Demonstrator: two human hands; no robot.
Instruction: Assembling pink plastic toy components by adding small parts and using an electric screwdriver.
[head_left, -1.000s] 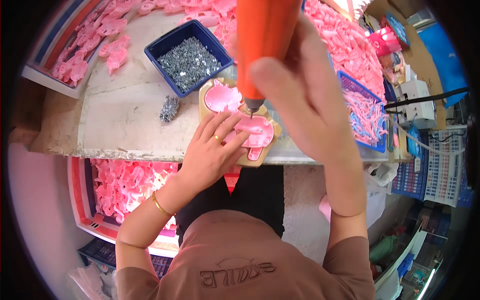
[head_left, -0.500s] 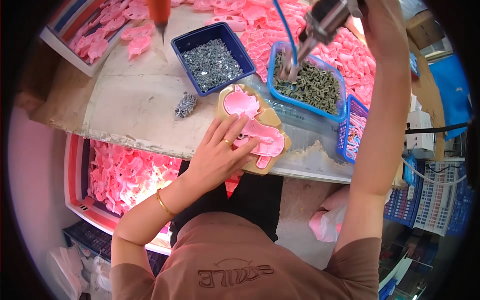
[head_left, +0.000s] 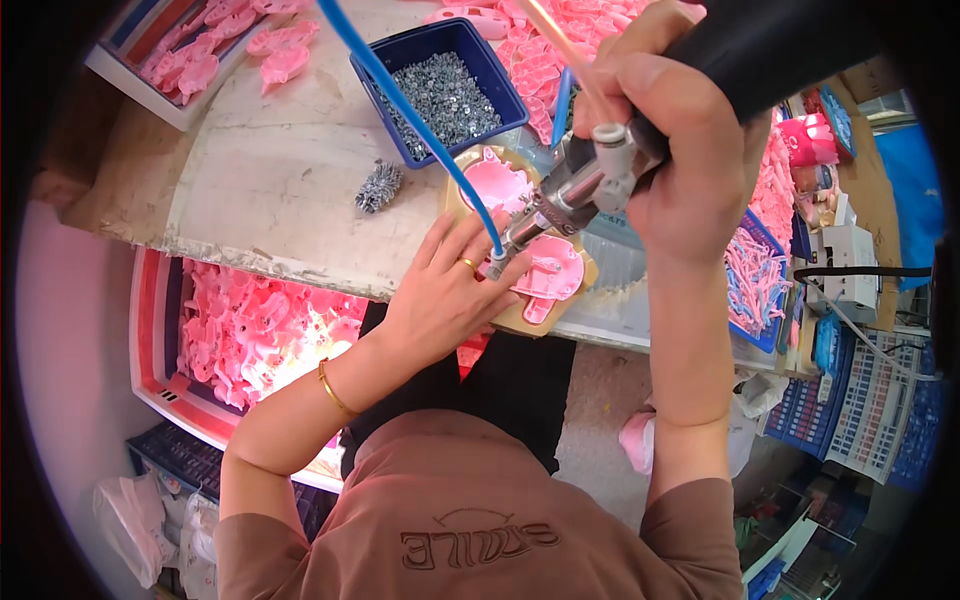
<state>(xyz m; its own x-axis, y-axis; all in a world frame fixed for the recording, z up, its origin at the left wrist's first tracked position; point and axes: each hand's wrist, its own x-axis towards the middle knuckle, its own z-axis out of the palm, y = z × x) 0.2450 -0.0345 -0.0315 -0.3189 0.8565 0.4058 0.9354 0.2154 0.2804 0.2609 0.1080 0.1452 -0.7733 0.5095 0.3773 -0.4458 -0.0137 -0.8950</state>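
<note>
A spiky metal cluster [head_left: 379, 187] lies near a blue tub [head_left: 482, 138] of metal bits [head_left: 450, 95] on the counter [head_left: 260, 160]. The left hand [head_left: 447, 292] rests, fingers spread, on a curvy pink plastic shell [head_left: 560, 265] in a tan holder [head_left: 515, 321]; the right hand [head_left: 690, 160] grips a shiny metal tool [head_left: 552, 208].

The shell [head_left: 562, 258] is pink and the jig [head_left: 457, 195] tan; the tool [head_left: 770, 60] is black and silver, the hose [head_left: 400, 100] bright blue. Navy bin [head_left: 472, 138], silver-grey screws [head_left: 455, 90] and off-white table [head_left: 270, 150] with brownish stains; blue basket [head_left: 767, 335], pink and light-blue pieces [head_left: 752, 275]. Brown shirt [head_left: 470, 485] with dark-outlined lettering [head_left: 480, 545]; ring [head_left: 468, 264] and bracelet [head_left: 329, 386] gold.
</note>
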